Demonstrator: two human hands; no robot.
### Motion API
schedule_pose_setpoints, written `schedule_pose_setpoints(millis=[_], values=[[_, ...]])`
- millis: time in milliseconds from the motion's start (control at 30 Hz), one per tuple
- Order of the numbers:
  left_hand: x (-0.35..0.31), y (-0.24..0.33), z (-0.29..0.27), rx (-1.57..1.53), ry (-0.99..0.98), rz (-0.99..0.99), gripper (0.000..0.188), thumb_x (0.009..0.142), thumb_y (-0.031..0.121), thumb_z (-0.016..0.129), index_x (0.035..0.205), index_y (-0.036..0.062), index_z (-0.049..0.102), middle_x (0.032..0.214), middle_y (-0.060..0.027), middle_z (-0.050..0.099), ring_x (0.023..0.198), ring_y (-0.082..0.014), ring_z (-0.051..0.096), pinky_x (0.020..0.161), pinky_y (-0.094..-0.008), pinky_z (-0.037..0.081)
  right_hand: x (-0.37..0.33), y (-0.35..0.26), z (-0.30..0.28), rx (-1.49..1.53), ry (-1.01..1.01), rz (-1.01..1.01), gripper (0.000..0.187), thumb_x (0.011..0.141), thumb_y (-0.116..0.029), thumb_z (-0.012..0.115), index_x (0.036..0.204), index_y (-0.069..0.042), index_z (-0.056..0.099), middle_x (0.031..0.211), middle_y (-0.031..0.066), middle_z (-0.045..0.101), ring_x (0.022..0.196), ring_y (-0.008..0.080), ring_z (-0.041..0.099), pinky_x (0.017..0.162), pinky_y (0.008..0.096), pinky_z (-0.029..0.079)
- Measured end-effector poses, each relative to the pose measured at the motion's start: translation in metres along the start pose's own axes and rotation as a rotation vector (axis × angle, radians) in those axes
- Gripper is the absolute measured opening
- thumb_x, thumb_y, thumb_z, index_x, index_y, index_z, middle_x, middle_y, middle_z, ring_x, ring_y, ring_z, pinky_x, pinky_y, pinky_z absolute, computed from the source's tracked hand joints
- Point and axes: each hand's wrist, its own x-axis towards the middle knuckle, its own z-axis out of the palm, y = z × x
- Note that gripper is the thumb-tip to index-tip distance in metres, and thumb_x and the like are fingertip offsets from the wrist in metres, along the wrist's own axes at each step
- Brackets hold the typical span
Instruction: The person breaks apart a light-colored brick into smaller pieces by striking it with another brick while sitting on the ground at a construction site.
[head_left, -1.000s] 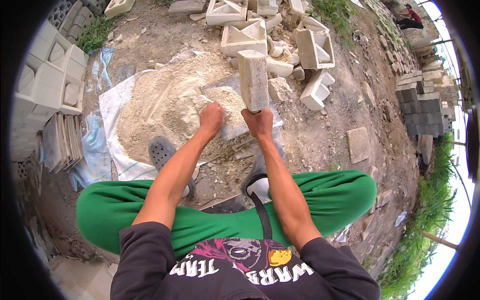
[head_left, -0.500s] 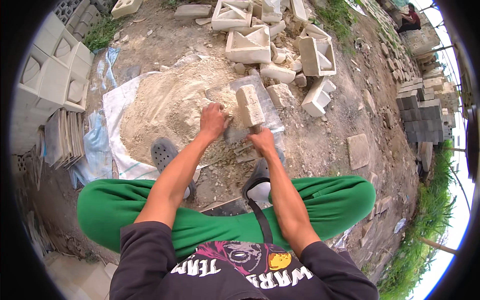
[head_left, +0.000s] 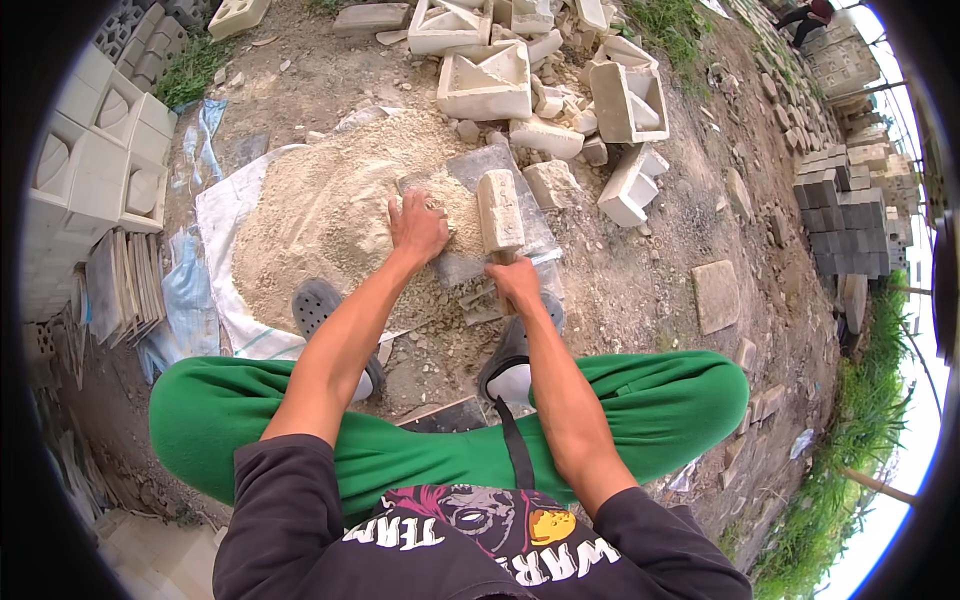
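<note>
My right hand (head_left: 515, 283) is closed around the short handle of a dusty, block-headed mallet (head_left: 500, 212). The mallet's head rests over or just above a flat grey slab (head_left: 535, 232); I cannot tell whether they touch. My left hand (head_left: 420, 228) lies at the slab's left side, fingers apart and touching pale crumbled material. Beside it spreads a heap of cream-coloured powder and grit (head_left: 320, 185) on a white woven sheet (head_left: 217, 215). Some of the left fingertips are hidden by the hand itself.
Broken pale moulded blocks (head_left: 485, 90) and rubble lie beyond the slab. Stacked blocks (head_left: 95, 150) and thin boards (head_left: 125, 280) stand at left, grey bricks (head_left: 845, 225) at right. A square slab (head_left: 716, 297) lies on the ground. Another person (head_left: 805, 20) sits far right.
My left hand has shifted slightly left, its fingers spreading more over the crumbs. The mallet stays in my right hand, its head a little more upright. The whole view has shifted slightly.
</note>
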Motion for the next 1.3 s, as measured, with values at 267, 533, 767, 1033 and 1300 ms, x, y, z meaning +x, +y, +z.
schedule_pose_setpoints(millis=[267, 533, 767, 1033, 1300], values=[[-0.005, 0.002, 0.008, -0.078, 0.020, 0.059, 0.051, 0.091, 0.041, 0.055, 0.138, 0.0228, 0.059, 0.152, -0.0181, 0.041, 0.149, -0.0352, 0.021, 0.119, -0.0618, 0.006, 0.011, 0.004, -0.002, -0.019, 0.053, -0.012, 0.053, 0.063, -0.033, 0.077, 0.094, 0.010, 0.071, 0.096, 0.0303, 0.071, 0.096, 0.0409, 0.071, 0.084, 0.0435, 0.056], [-0.024, -0.020, 0.006, -0.055, 0.215, 0.236, 0.033, 0.081, 0.042, 0.076, 0.097, 0.0140, 0.075, 0.144, -0.0118, 0.049, 0.144, -0.0292, 0.032, 0.120, -0.0546, 0.014, -0.038, -0.065, -0.024, -0.024, -0.047, -0.220, 0.043, 0.067, -0.031, 0.078, 0.098, -0.001, 0.075, 0.090, 0.0237, 0.073, 0.090, 0.0356, 0.073, 0.076, 0.0421, 0.057], [-0.033, -0.025, 0.011, 0.009, 0.334, 0.287, 0.032, 0.081, 0.041, 0.076, 0.096, 0.0127, 0.075, 0.143, -0.0105, 0.049, 0.144, -0.0285, 0.032, 0.121, -0.0542, 0.014, -0.024, -0.028, -0.008, -0.285, -0.026, -0.150, 0.047, 0.067, -0.031, 0.074, 0.096, 0.005, 0.072, 0.095, 0.0287, 0.071, 0.094, 0.0409, 0.070, 0.082, 0.0466, 0.055], [-0.042, -0.030, 0.012, -0.040, 0.270, 0.208, 0.038, 0.082, 0.040, 0.075, 0.108, 0.0131, 0.070, 0.143, -0.0108, 0.050, 0.143, -0.0276, 0.034, 0.121, -0.0531, 0.014, -0.056, -0.071, -0.027, -0.158, 0.033, -0.294, 0.041, 0.070, -0.029, 0.075, 0.097, 0.001, 0.074, 0.088, 0.0210, 0.074, 0.084, 0.0331, 0.073, 0.074, 0.0422, 0.056], [-0.042, -0.035, 0.022, -0.065, 0.345, 0.266, 0.027, 0.084, 0.033, 0.073, 0.103, 0.0140, 0.073, 0.144, -0.0100, 0.048, 0.142, -0.0270, 0.035, 0.119, -0.0527, 0.018, -0.033, -0.028, -0.002, -0.328, 0.035, -0.118, 0.039, 0.067, -0.027, 0.069, 0.091, 0.005, 0.074, 0.089, 0.0303, 0.070, 0.093, 0.0431, 0.070, 0.079, 0.0440, 0.056]])
